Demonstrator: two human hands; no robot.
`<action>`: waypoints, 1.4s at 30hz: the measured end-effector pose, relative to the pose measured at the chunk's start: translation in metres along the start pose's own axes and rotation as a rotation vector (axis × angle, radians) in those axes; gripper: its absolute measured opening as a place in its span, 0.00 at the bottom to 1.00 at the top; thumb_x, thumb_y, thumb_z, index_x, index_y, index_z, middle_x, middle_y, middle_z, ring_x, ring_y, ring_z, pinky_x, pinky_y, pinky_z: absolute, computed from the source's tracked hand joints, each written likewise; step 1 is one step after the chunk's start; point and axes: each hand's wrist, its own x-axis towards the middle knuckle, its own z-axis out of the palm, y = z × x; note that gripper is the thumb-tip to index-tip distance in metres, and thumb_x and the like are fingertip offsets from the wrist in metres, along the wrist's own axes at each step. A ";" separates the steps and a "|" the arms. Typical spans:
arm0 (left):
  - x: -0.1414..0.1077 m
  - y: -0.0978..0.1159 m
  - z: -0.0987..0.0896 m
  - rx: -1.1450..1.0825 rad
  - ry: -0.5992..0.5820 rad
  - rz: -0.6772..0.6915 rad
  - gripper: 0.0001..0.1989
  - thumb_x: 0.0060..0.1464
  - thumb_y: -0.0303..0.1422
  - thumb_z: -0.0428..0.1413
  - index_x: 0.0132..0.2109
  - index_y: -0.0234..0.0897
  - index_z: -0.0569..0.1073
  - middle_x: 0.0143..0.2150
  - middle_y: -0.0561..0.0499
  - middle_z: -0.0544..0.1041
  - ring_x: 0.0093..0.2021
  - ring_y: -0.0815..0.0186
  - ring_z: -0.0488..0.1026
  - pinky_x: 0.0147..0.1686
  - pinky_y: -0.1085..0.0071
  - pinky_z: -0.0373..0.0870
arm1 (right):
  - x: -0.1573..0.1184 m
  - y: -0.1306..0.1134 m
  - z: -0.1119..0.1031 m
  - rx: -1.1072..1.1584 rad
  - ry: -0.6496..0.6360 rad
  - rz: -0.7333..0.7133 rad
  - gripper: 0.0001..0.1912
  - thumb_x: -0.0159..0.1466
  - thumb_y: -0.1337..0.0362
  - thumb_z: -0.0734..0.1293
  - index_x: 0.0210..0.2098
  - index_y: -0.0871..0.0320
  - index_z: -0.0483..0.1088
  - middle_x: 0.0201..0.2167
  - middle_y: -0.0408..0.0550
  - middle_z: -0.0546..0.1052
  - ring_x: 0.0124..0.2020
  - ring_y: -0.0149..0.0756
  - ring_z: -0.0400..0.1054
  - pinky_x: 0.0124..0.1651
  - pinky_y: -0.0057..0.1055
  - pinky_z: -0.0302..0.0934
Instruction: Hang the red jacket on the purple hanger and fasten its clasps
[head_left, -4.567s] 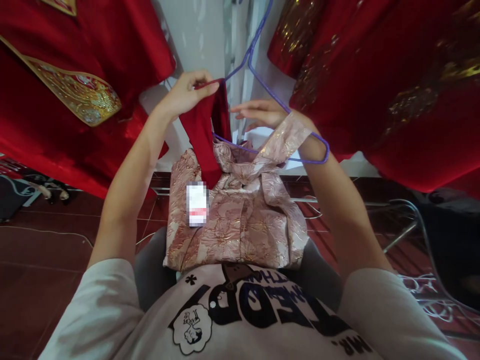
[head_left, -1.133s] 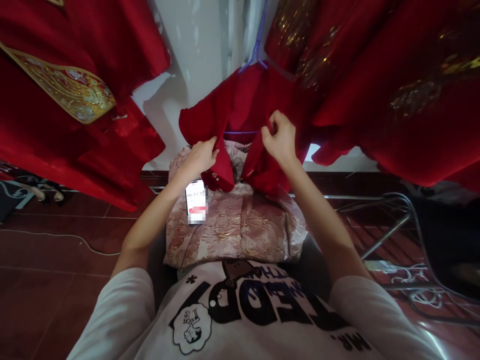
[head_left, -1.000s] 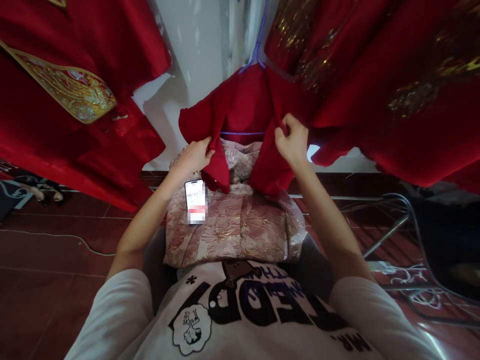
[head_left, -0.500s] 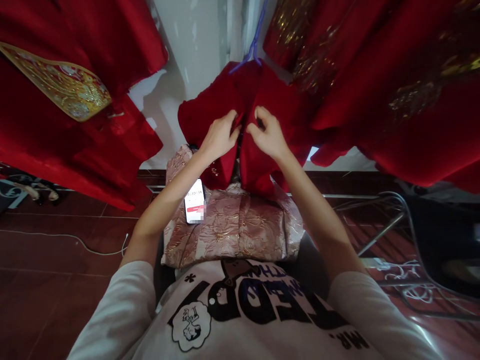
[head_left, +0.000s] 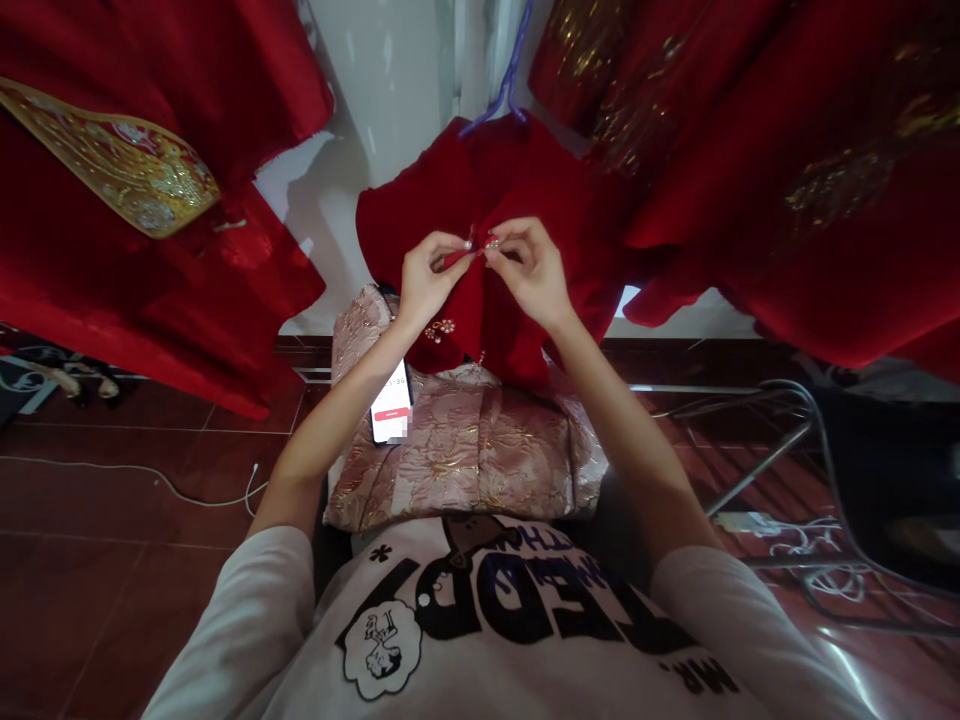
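A red jacket (head_left: 420, 210) hangs in front of me on a blue hanger (head_left: 510, 88), its lower part over the pink brocade cloth on my lap. My left hand (head_left: 431, 272) pinches one front edge of the jacket, with a red fold between thumb and fingers. Close beside it, my right hand (head_left: 531, 268) pinches the opposite front edge. The fingertips nearly meet at the front opening, where small shiny fastening parts show; their exact kind is too small to tell. A beaded ornament (head_left: 440, 329) sits on the jacket below my left hand.
Pink brocade cloth (head_left: 450, 450) covers my lap, with a lit phone (head_left: 391, 410) on its left part. Red garments with gold decoration (head_left: 161, 185) hang at both sides. A black chair (head_left: 885, 480) stands at right above white cables (head_left: 832, 580). Another cable (head_left: 172, 490) crosses the floor at left.
My hands have come closer together, and the jacket's two front edges, apart before, now meet between my fingers. The beaded ornament shows more fully.
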 end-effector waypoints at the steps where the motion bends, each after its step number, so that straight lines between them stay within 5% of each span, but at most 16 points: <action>1: 0.000 0.002 -0.002 0.023 -0.019 0.026 0.05 0.64 0.31 0.63 0.44 0.39 0.74 0.43 0.49 0.81 0.48 0.62 0.81 0.51 0.66 0.77 | -0.001 0.000 0.000 0.002 0.003 -0.014 0.26 0.66 0.40 0.69 0.54 0.49 0.68 0.48 0.47 0.74 0.49 0.37 0.74 0.56 0.40 0.75; 11: 0.000 0.044 -0.019 0.377 -0.249 0.278 0.07 0.64 0.30 0.59 0.49 0.39 0.74 0.41 0.49 0.78 0.47 0.57 0.80 0.53 0.59 0.74 | -0.004 -0.018 -0.008 -0.107 0.027 -0.064 0.26 0.67 0.39 0.68 0.53 0.50 0.72 0.50 0.48 0.77 0.49 0.38 0.75 0.53 0.39 0.78; 22: 0.015 0.044 -0.012 0.282 -0.259 0.127 0.03 0.58 0.29 0.61 0.40 0.38 0.76 0.38 0.46 0.76 0.55 0.47 0.75 0.60 0.51 0.68 | -0.003 -0.031 -0.017 -0.101 0.026 0.005 0.27 0.61 0.40 0.73 0.49 0.53 0.73 0.47 0.49 0.78 0.47 0.40 0.76 0.49 0.38 0.79; 33: 0.023 0.037 -0.008 0.437 -0.365 0.182 0.02 0.57 0.27 0.58 0.35 0.37 0.74 0.34 0.47 0.76 0.52 0.47 0.78 0.62 0.49 0.66 | -0.007 -0.041 -0.021 -0.173 -0.044 -0.033 0.19 0.63 0.54 0.73 0.51 0.52 0.74 0.50 0.50 0.76 0.50 0.42 0.74 0.57 0.47 0.76; 42: 0.019 0.036 -0.003 0.205 -0.370 0.072 0.08 0.56 0.25 0.61 0.44 0.37 0.75 0.42 0.47 0.80 0.52 0.51 0.79 0.60 0.52 0.71 | 0.000 -0.028 -0.017 -0.221 -0.028 -0.054 0.27 0.63 0.54 0.73 0.59 0.48 0.67 0.59 0.54 0.70 0.59 0.48 0.68 0.60 0.50 0.73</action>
